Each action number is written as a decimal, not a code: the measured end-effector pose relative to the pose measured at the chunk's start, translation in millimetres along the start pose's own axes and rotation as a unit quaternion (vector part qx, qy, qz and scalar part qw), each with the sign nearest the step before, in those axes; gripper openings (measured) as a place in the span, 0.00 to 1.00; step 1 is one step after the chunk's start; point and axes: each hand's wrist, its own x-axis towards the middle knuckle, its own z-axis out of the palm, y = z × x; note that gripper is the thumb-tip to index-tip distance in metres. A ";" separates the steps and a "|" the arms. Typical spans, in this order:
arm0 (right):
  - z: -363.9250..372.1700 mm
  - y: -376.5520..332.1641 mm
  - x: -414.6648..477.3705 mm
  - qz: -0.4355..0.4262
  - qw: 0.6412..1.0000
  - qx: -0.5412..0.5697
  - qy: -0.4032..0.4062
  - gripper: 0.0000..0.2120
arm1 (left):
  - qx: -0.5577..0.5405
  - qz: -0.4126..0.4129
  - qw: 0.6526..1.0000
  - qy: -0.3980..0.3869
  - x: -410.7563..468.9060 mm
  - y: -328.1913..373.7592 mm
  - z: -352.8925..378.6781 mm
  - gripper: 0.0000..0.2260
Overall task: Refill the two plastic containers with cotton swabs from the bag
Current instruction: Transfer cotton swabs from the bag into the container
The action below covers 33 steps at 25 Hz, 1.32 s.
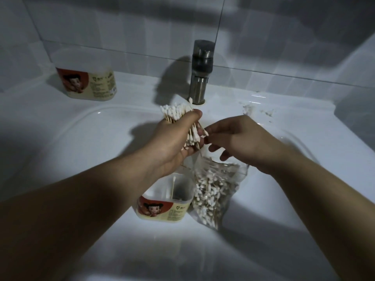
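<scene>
Step in hand: loading the first container, bundle not in yet.

- Left hands-side: left hand (pixel 174 138) at centre, fingers curled tight round a bundle of white-tipped wooden cotton swabs (pixel 176 113). The bundle is held in the air above the basin, tips fanning toward 11 o'clock.
- Right hand (pixel 239 138) at 3 o'clock of the bundle, thumb and forefinger pinching a stray swab (pixel 204 131) that sticks out sideways; other fingers loosely curled, nothing else held. Looks like squaring the bundle up.
- Near container, a clear lidless plastic tub with a red cartoon label (pixel 162 207), at 6 o'clock on the white ceramic worktop (pixel 60 142). One swab stands in it, otherwise it looks near empty.
- Clear plastic bag of swabs (pixel 215 191) touching the tub's side at 5 o'clock, mouth open toward the hands, plenty left.
- Second tub, same label (pixel 89 84), at 10 o'clock, well apart; can't tell its fill.
- Steel tap (pixel 200 72) at 12 o'clock.

Next, my read: tuck the stray in, turn the bundle upright, lower it straight into the near tub. Loose grip risks swabs dropping into the basin. Then repeat for the far tub.
</scene>
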 end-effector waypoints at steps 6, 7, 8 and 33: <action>0.1 0.7 -2.9 -0.012 0.998 0.012 -0.061 0.02 | -0.062 -0.001 0.998 -0.021 0.9 4.3 -0.3 0.06; 0.9 0.0 -3.8 -0.013 0.998 0.010 -0.064 0.02 | -0.071 -0.004 0.997 -0.026 0.6 5.0 0.0 0.06; 2.0 -0.2 -4.3 -0.016 0.998 0.000 -0.062 0.03 | -0.076 -0.004 0.997 -0.027 0.1 5.2 0.5 0.06; -1.9 6.7 -2.3 -0.195 0.950 -0.239 -0.050 0.63 | 0.110 -0.041 0.987 -0.105 -4.6 4.9 -7.4 0.05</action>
